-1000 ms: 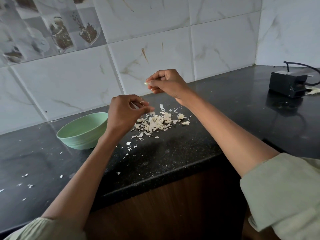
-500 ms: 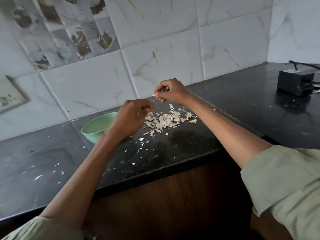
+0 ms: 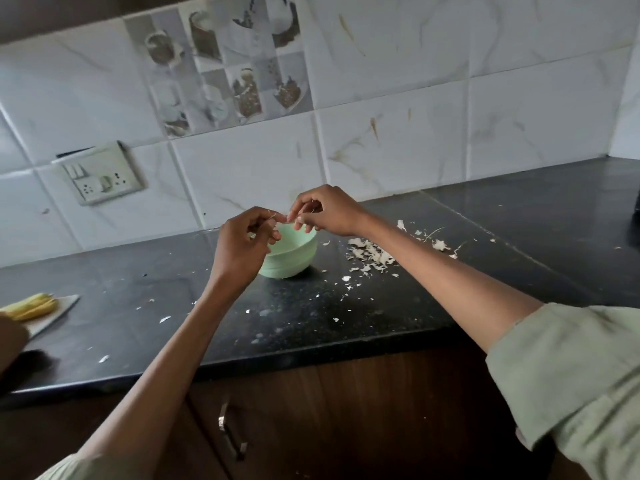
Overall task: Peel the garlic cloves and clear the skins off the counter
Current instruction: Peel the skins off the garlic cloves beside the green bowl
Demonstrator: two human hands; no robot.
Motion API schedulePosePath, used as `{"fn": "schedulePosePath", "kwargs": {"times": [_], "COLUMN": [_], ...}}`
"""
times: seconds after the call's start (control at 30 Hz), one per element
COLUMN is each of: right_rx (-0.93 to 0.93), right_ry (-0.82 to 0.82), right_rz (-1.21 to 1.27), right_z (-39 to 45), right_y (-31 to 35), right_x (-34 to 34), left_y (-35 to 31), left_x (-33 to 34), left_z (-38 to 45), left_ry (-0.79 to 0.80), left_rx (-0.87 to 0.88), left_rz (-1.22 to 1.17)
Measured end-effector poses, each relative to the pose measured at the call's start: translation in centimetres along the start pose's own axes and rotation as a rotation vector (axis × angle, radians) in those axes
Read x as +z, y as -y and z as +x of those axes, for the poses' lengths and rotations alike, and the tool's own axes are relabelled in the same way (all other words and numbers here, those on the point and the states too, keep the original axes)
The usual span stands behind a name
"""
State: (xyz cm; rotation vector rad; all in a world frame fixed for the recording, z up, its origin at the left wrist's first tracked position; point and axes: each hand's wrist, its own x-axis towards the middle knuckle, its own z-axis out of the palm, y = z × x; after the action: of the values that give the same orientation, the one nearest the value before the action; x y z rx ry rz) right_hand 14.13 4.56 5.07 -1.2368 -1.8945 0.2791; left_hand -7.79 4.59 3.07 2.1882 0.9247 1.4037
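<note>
No text, label, brand, number or sign could be read anywhere. The decorative tiles (image 3: 221, 64) on the wall carried only pictures, without lettering. The switch plate (image 3: 100, 178) showed no legible markings, and the green bowl (image 3: 294, 254) was plain.

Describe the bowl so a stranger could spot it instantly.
Start at the black counter under the white tiled wall. Near its middle, below both raised hands, stands a small mint-green bowl, just left of the heap of garlic skins. It is the only green, round vessel there.
</note>
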Motion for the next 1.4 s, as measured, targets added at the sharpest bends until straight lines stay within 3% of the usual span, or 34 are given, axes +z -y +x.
{"fn": "schedulePosePath", "kwargs": {"times": [0.2, 0.4, 0.57, 0.67, 0.87, 1.2, 1.4], "right_rx": [0.047, 0.156, 0.225, 0.253, 0.211, 0.247, 0.296], "right_ry": [-0.054, 0.035, 0.144, 0.233, 0.247, 0.260, 0.223], "right_rz": [0.047, 0.055, -0.085, -0.138, -0.329, -0.528, -0.550], "right_z": [-2.0, -5.2, -6.8, -6.8, -5.8, -5.4, -5.7], "right_y": [-2.9, -7.4, -10.5, -11.1, -12.8, -13.8, -13.6], "right_x": [-3.7, -9.8, -11.4, -12.5, -11.7, -9.3, -9.4], "left_y": [-1.2, -4.2, -3.4, -2.2, -0.3, 0.5, 0.3], "left_x": [2.4, 9.7, 14.7, 16.3, 17.2, 17.6, 17.0], "left_z": [0.4, 2.1, 4.5, 5.6, 5.2, 5.1, 5.0], "left_ry": [0.028, 0.121, 0.127, 0.116, 0.193, 0.394, 0.364], "left_rx": [0.055, 0.196, 0.087, 0.089, 0.178, 0.196, 0.195], "left_rz": [-0.042, 0.000, -0.045, 0.045, 0.233, 0.238, 0.158]}}
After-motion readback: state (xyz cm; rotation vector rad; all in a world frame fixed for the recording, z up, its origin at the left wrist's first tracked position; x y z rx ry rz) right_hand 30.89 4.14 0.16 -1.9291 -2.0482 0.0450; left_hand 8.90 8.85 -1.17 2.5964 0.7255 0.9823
